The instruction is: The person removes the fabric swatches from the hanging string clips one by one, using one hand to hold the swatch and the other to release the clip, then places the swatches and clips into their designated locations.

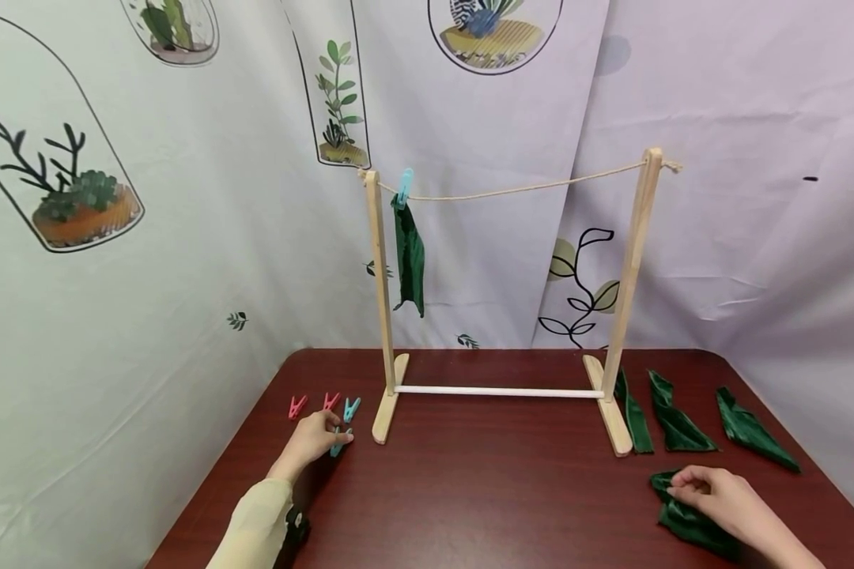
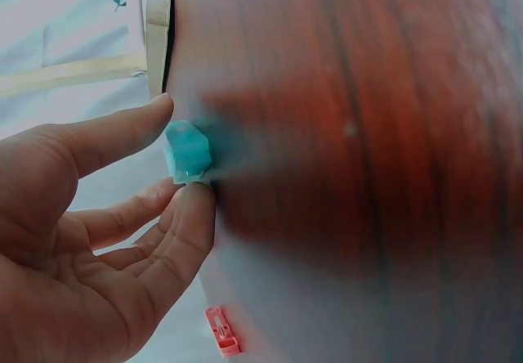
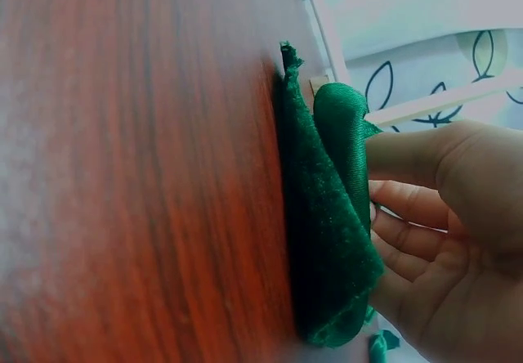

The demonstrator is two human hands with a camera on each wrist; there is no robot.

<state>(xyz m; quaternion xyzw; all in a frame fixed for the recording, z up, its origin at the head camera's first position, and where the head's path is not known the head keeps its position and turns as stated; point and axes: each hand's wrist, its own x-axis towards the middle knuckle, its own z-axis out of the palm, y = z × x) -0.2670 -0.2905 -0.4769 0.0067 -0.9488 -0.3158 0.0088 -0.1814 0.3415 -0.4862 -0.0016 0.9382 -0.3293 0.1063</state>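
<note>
At the left of the table my left hand point(image 1: 316, 438) has its thumb and fingertips about a blue clothespin point(image 2: 188, 152), pinching it close to the tabletop. Another blue clothespin point(image 1: 352, 409) and two pink ones, one a pink clothespin point(image 1: 296, 407), lie just beyond that hand. On the right, my right hand point(image 1: 719, 502) pinches a fold of a dark green cloth point(image 3: 331, 240) that lies on the table. Its fingertips are partly hidden behind the fold in the right wrist view. A similar green cloth point(image 1: 409, 257) hangs from the rope, held by a blue clothespin point(image 1: 405, 188).
A wooden stand has a left post point(image 1: 380, 276), a right post point(image 1: 633, 269), a rope point(image 1: 505, 192) across the top and a white rod point(image 1: 498, 391) below. Three more green cloths, one a middle cloth point(image 1: 676, 419), lie at the right of the dark red table point(image 1: 498, 482).
</note>
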